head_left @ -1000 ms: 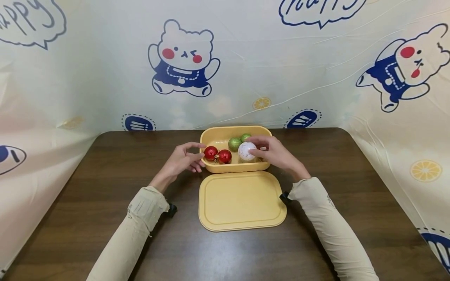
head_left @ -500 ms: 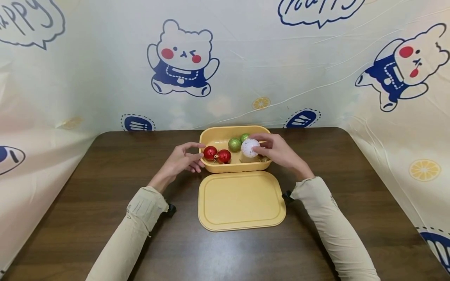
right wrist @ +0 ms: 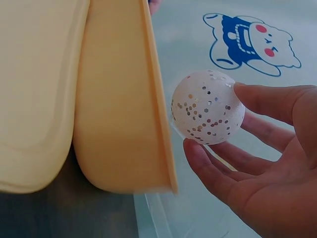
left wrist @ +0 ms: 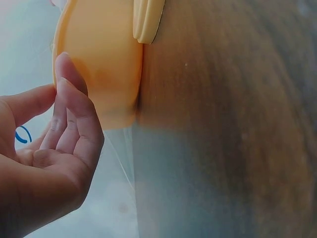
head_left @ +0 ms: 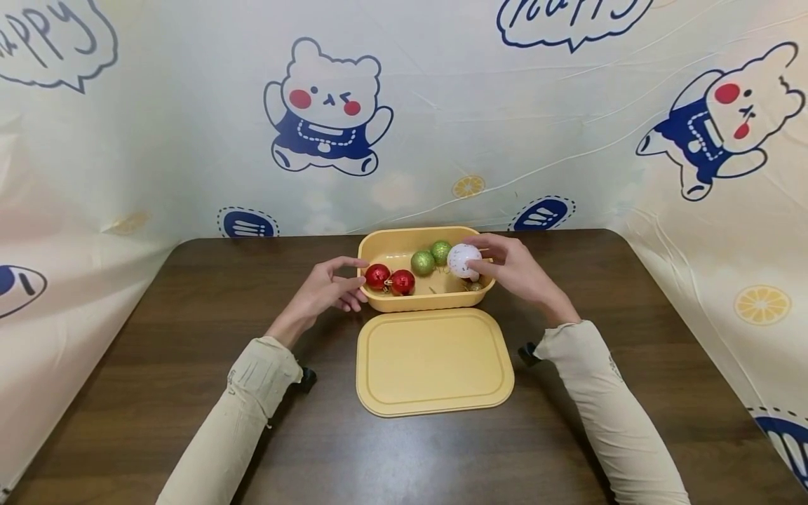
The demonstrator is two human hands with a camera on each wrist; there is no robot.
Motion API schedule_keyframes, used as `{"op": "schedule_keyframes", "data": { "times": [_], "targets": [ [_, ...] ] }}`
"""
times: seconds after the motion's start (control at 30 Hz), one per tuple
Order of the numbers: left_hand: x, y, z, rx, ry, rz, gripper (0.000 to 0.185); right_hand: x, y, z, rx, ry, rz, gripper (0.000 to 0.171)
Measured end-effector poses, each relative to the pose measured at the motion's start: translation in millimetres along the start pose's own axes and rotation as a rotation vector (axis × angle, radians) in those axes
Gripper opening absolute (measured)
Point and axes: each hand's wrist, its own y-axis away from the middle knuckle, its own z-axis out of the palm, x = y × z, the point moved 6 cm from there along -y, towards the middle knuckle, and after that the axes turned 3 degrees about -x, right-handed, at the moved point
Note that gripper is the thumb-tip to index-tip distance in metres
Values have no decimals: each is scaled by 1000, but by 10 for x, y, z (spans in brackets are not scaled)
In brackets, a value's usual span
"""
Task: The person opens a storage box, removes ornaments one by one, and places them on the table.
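In the head view, a yellow plastic box [head_left: 429, 303] stands on the table, holding two shiny red Christmas baubles [head_left: 402, 282] and two glittery green baubles [head_left: 423, 263]. My left hand [head_left: 325, 284] holds the box's left end, thumb and fingertips at the rim. Above the box's right side, my right hand [head_left: 514, 268] pinches a white bauble [right wrist: 208, 106] with metallic flecks between thumb and fingers. In the right wrist view this bauble sits above rim level. Small gold-coloured pieces [head_left: 473, 286] lie in the box's right end, partly hidden by the right hand.
A flat yellow lid [head_left: 435, 361] lies on the dark wooden table [head_left: 252, 435], just in front of the box. Behind the table hangs a printed cloth [head_left: 454, 105] with cartoon bears.
My right hand has raised the white bauble and carried it rightward, away from the green baubles. More of the back green bauble and the box floor shows. The left hand stays put.
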Motion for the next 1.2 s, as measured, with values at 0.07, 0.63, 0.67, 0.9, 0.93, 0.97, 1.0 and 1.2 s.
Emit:
{"op": "schedule_keyframes", "data": {
  "times": [0.07,0.63,0.67,0.9,0.93,0.97,1.0,1.2],
  "targets": [
    [-7,-2,0,0,2,0,44,8,14,-43,17,11,-6,44],
    [3,19,10,11,5,25,45,133,208,-389,130,48,6,43],
    [1,18,9,12,5,24,44,152,229,-411,138,49,16,43],
    [3,21,4,15,0,24,43,276,352,-579,194,74,53,43],
    [1,21,3,15,-1,24,43,292,364,-601,200,74,58,43],
    [-1,21,2,16,-1,24,43,309,374,-623,206,76,63,43],
    [-4,21,1,17,0,23,43,326,381,-642,210,80,69,43],
    [-13,22,-3,15,2,27,43,446,406,-715,211,114,104,45]
  ]
}}
